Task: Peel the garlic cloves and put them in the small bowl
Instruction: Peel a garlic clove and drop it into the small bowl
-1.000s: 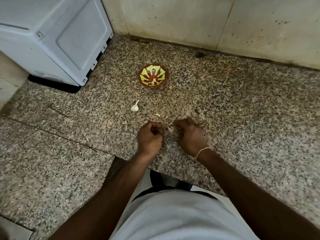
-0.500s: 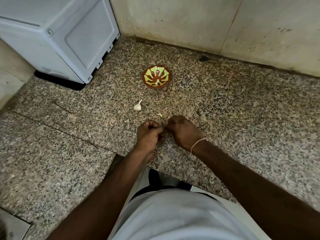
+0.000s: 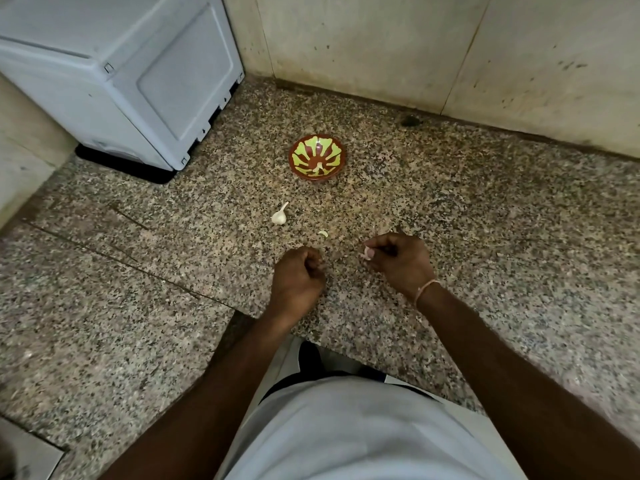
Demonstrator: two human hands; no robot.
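The hands have just parted: right hand point(image 3: 398, 259) pinches the clove point(image 3: 367, 252), left hand point(image 3: 298, 271) curled, contents unclear, so peeling is likely underway.

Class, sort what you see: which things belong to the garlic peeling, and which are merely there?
Belong: pale garlic clove pinched in right hand; left hand; white garlic bulb piece; red-and-green patterned small bowl.

Merely there: white boxy appliance; speckled granite counter.
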